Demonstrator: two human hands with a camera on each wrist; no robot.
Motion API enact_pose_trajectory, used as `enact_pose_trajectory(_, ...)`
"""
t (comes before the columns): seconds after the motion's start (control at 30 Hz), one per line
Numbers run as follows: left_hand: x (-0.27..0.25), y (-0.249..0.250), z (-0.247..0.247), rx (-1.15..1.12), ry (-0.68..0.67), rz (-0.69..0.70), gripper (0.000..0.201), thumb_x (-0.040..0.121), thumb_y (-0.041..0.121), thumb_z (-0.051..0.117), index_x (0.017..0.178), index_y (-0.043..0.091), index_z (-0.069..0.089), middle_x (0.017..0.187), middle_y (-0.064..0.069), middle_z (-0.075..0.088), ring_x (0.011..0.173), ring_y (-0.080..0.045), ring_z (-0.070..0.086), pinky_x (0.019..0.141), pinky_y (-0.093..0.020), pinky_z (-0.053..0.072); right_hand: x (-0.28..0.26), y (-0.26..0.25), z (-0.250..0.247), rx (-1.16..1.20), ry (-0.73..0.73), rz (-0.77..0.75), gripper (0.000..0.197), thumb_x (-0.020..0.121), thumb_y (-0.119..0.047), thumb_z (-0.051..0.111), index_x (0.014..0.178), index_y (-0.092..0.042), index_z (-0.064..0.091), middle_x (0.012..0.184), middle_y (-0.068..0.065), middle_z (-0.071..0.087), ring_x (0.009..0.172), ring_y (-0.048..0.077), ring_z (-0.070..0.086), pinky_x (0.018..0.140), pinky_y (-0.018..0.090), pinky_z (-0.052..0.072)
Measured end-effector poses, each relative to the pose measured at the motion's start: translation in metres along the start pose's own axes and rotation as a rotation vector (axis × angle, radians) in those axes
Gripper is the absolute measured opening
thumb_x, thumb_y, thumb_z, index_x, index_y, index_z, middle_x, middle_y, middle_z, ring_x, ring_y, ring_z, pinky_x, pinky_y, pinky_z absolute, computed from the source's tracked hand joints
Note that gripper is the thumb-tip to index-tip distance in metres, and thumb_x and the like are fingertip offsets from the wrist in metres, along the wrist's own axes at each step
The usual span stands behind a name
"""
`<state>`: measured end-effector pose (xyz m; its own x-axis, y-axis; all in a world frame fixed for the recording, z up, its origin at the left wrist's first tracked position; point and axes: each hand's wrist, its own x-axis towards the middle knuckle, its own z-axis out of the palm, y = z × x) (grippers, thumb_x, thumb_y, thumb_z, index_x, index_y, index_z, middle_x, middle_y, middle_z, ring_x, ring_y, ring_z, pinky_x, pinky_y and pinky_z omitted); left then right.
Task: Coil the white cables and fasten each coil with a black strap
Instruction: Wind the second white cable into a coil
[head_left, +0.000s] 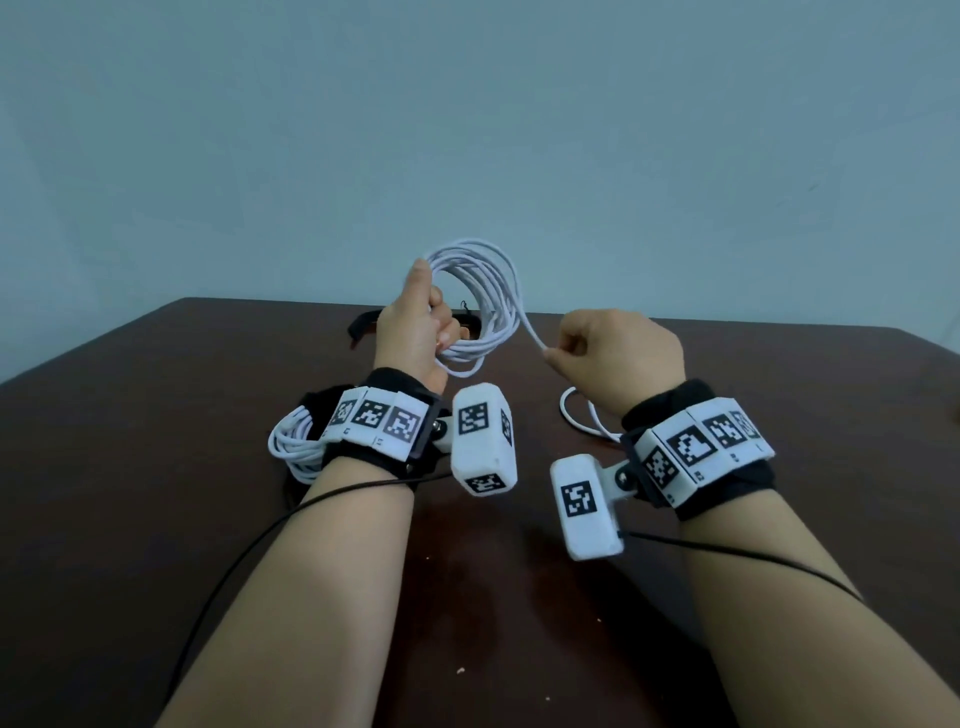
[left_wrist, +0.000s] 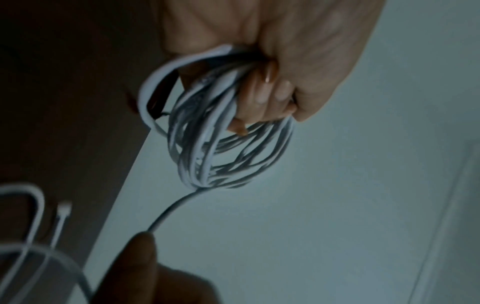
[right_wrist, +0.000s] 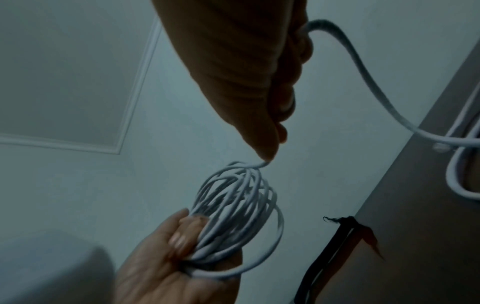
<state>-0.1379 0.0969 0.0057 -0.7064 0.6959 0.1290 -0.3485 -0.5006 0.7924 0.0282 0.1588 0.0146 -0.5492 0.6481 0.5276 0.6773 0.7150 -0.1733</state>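
Note:
My left hand (head_left: 415, 322) is raised above the table and grips a coil of white cable (head_left: 488, 291) with several loops; its fingers (left_wrist: 262, 96) curl round the bundle. From the coil a single strand runs to my right hand (head_left: 613, 353), which pinches it between thumb and fingers (right_wrist: 270, 148). The loose tail (head_left: 576, 415) drops behind the right wrist onto the table, its plug end (left_wrist: 63, 207) lying there. A black strap (head_left: 363, 325) lies on the table behind the left hand. A second white coil (head_left: 293, 441) wrapped in a black strap rests under my left wrist.
The dark brown table (head_left: 156, 467) ends at its far edge just behind the hands, with a pale wall (head_left: 467, 130) beyond. Thin black wires (head_left: 249, 545) trail from both wrist cameras across the table front.

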Motion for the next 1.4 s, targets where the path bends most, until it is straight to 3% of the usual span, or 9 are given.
enact_pose_trajectory(0.37,-0.011,-0.008,0.011,0.568,-0.09,0.255,0.046,0.099,0.035,0.044,0.057,0.015,0.039,0.041,0.004,0.042,0.036,-0.012,0.042,0.042,-0.018,0.034,0.001,-0.009,0.0,0.009,-0.208,-0.316,0.02,0.091,-0.024,0.055,0.106,-0.025,0.068,0.095,-0.009,0.057,0.104,0.018,0.052,0.094,0.034,0.028)
enact_pose_trajectory(0.57,-0.018,-0.016,0.016,0.703,-0.184,0.29,0.037,0.098,0.038,0.045,0.069,0.016,0.051,0.052,0.001,0.063,0.056,-0.016,0.062,0.07,-0.033,0.053,0.002,-0.009,-0.002,0.254,-0.206,-0.277,0.02,0.086,-0.031,0.064,0.09,-0.015,0.075,0.082,0.0,0.066,0.081,0.02,0.061,0.075,0.035,0.049)
enact_pose_trajectory(0.67,-0.019,-0.02,0.016,0.8,-0.209,0.304,0.038,0.097,0.039,0.045,0.066,0.017,0.053,0.058,0.004,0.061,0.05,-0.002,0.057,0.061,-0.022,0.049,0.0,-0.012,-0.003,0.296,-0.165,-0.265,0.023,0.079,-0.035,0.071,0.076,-0.012,0.074,0.064,-0.002,0.06,0.067,0.018,0.056,0.064,0.031,0.047)
enact_pose_trajectory(0.77,-0.018,-0.022,0.017,0.89,-0.251,0.259,0.045,0.097,0.039,0.045,0.058,0.016,0.044,0.053,0.003,0.046,0.048,-0.01,0.044,0.051,-0.024,0.036,-0.002,-0.015,-0.004,0.386,-0.071,-0.257,0.029,0.068,-0.039,0.08,0.064,-0.014,0.065,0.06,-0.002,0.059,0.062,0.019,0.055,0.06,0.035,0.048)
enact_pose_trajectory(0.9,-0.021,-0.021,0.015,0.781,-0.35,0.117,0.05,0.098,0.041,0.042,0.057,0.013,0.041,0.044,-0.006,0.045,0.042,-0.02,0.045,0.046,-0.023,0.038,-0.002,-0.009,-0.01,0.56,0.03,-0.217,0.045,0.057,-0.035,0.087,0.072,-0.017,0.049,0.058,-0.007,0.047,0.055,0.012,0.042,0.054,0.03,0.038)
enact_pose_trajectory(1.1,-0.022,-0.02,0.013,0.39,-0.481,-0.088,0.046,0.098,0.04,0.041,0.063,0.01,0.041,0.043,0.002,0.031,0.027,-0.008,0.025,0.043,-0.024,0.02,0.006,0.014,-0.006,0.705,0.122,-0.111,0.024,0.075,-0.028,0.077,0.082,-0.018,0.056,0.072,-0.007,0.053,0.06,-0.001,0.044,0.059,0.018,0.037)
enact_pose_trajectory(1.23,-0.022,-0.019,0.011,0.238,-0.57,-0.211,0.055,0.089,0.054,0.038,0.053,0.014,0.049,0.031,0.007,0.029,0.024,-0.007,0.023,0.051,-0.031,0.009,0.009,0.017,0.01,0.58,0.143,0.034,0.044,0.078,-0.05,0.067,0.106,-0.016,0.057,0.105,-0.001,0.052,0.094,0.009,0.047,0.076,0.018,0.033)
enact_pose_trajectory(1.33,-0.02,-0.017,0.009,0.162,-0.587,-0.225,0.048,0.086,0.05,0.05,0.052,0.016,0.051,0.031,0.008,0.03,0.023,-0.006,0.025,0.044,-0.022,0.022,0.006,0.016,0.011,0.607,0.0,0.077,0.063,0.067,-0.063,0.067,0.109,-0.019,0.055,0.105,0.002,0.061,0.101,0.019,0.056,0.087,0.031,0.043)
enact_pose_trajectory(1.4,-0.018,-0.017,0.008,0.127,-0.59,-0.206,0.037,0.083,0.039,0.052,0.055,0.016,0.051,0.032,0.008,0.029,0.024,-0.006,0.026,0.043,-0.019,0.035,0.004,0.015,0.011,0.65,-0.115,0.144,0.051,0.074,-0.042,0.074,0.111,-0.015,0.052,0.101,0.003,0.062,0.093,0.018,0.059,0.08,0.03,0.047)
